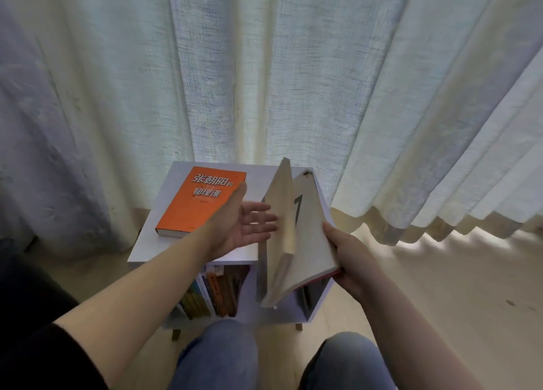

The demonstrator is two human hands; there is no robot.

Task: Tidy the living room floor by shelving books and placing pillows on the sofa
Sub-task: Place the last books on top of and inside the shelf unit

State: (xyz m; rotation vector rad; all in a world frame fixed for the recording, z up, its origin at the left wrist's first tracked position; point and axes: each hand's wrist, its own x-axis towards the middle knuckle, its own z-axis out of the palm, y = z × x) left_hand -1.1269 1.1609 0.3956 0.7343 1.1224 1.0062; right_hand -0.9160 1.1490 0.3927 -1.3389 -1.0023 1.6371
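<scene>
Right hand [349, 257] grips the book [311, 236] by one cover at frame centre, over the shelf [147, 242]; left hand [246, 222] lies flat, released, beside the fanned pages. Held so thinly, it could flop wider and slip onto the orange book [197, 201].

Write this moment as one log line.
right hand: holds open book | left hand: open, empty | orange book: flat on shelf
</scene>
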